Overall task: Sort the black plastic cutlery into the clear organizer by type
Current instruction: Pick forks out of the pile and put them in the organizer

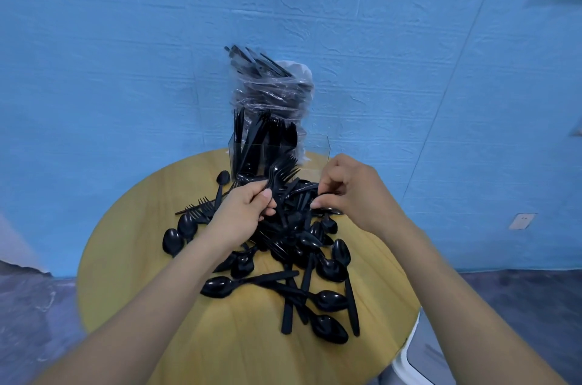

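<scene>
A: What is the left hand [244, 214] doing?

B: It grips a small bunch of forks [280, 172] by their handles, tines fanned up and away toward the clear organizer [277, 154].

A: And the right hand [349, 192]?

B: Its fingers curl down into the top of the cutlery pile [293, 246] and seem to pinch a piece there; which type cannot be told.

A: Where does the organizer stand from the forks?

B: Straight beyond them, at the far edge of the round wooden surface [157, 258], already holding knives and forks upright. A plastic-wrapped bundle [271, 88] rises behind it.

A: So which hand delivers?

B: Likely the left; it is nearer, and the forks' long axis already points at the compartments. They would need tipping upright to drop in.
</scene>
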A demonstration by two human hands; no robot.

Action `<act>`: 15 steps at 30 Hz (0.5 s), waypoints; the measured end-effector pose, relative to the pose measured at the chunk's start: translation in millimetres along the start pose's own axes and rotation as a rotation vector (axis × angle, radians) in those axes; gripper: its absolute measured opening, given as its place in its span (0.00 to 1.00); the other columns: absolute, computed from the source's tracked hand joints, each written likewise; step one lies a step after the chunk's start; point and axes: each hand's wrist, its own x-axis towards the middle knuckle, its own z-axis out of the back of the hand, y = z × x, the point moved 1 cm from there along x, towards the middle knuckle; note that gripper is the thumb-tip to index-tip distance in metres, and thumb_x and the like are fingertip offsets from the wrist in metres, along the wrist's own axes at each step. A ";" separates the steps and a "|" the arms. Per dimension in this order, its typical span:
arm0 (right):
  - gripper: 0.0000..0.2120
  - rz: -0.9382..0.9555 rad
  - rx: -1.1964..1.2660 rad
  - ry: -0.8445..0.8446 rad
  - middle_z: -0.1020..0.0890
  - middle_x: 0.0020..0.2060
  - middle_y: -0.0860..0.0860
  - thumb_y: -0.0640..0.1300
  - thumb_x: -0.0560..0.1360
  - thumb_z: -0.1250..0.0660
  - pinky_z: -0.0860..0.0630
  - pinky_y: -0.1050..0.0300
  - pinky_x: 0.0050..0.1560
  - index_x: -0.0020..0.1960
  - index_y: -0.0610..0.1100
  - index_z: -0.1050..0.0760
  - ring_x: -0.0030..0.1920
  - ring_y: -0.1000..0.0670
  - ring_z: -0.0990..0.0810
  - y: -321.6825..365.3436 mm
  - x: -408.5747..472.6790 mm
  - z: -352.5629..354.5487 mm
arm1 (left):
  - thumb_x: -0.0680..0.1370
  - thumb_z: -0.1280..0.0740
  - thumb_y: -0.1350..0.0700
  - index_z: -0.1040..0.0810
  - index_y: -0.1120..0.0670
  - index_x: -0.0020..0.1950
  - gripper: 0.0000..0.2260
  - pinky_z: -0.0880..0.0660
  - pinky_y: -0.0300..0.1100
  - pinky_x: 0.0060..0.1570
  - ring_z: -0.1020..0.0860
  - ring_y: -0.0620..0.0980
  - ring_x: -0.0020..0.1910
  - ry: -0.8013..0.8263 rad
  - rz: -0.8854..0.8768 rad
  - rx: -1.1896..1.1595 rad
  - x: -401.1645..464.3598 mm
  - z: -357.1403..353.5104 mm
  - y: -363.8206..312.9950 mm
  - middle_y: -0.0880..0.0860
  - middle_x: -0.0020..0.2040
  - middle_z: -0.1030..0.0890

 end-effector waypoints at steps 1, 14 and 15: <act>0.16 0.008 0.013 0.006 0.25 0.40 0.50 0.38 0.64 0.22 0.30 0.68 0.38 0.30 0.51 0.28 0.35 0.53 0.28 -0.1 1.0 0.9 | 0.82 0.44 0.57 0.26 0.53 0.62 0.12 0.28 0.34 0.42 0.22 0.43 0.42 -0.002 0.002 0.000 0.9 1.4 -0.1 0.48 0.42 0.22; 0.15 0.003 0.212 -0.307 0.28 0.43 0.54 0.42 0.62 0.21 0.34 0.72 0.44 0.39 0.53 0.26 0.40 0.62 0.31 -18.1 19.9 -26.6 | 0.83 0.44 0.58 0.29 0.51 0.67 0.14 0.25 0.35 0.34 0.20 0.42 0.33 0.173 -0.002 -0.151 0.9 -24.2 -12.2 0.50 0.44 0.21; 0.17 -0.004 0.195 -0.343 0.29 0.45 0.54 0.43 0.63 0.22 0.34 0.73 0.43 0.41 0.56 0.28 0.40 0.61 0.32 -20.5 21.0 -27.6 | 0.83 0.45 0.57 0.28 0.50 0.67 0.14 0.26 0.35 0.32 0.23 0.41 0.31 0.178 -0.011 -0.151 1.1 -26.4 -12.7 0.51 0.43 0.21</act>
